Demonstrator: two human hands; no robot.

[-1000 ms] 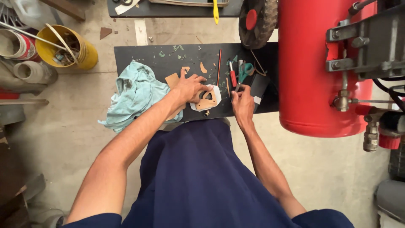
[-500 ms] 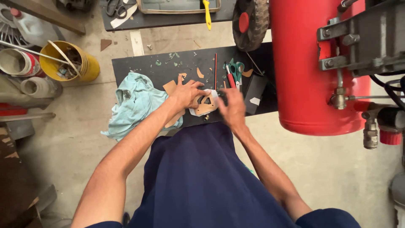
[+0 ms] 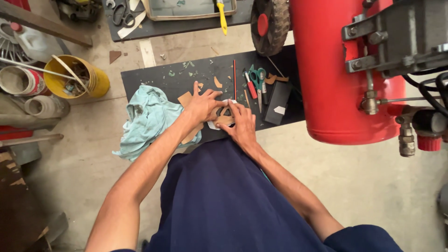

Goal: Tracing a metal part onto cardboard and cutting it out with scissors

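Seen from the head camera, both hands meet over a low black counter (image 3: 154, 79) set on the concrete floor. The left hand (image 3: 201, 105) lies flat with its fingers (image 3: 215, 94) spread and pressing down on a brown cardboard cutout (image 3: 223, 116), which sits at the near edge of the counter on top of a white sheet (image 3: 212, 125). The right hand (image 3: 241, 123) rests on the near right part of the same cutout, its fingers (image 3: 234, 109) bent and pinching the cutout's edge; how firmly they grip cannot be told. The two hands touch at the fingertips.

Just left of the hands a crumpled pale blue cloth (image 3: 148, 116) hangs over the counter's near edge, with another flat cardboard piece (image 3: 185, 99) beside it. Right of the hands lie a red pencil (image 3: 234, 77), a red-handled cutter (image 3: 249, 84), green-handled scissors (image 3: 257, 79) and a black block (image 3: 277, 97). A big red tank (image 3: 333, 70) stands at the right. Far left on the floor stands a yellow bucket (image 3: 95, 81).
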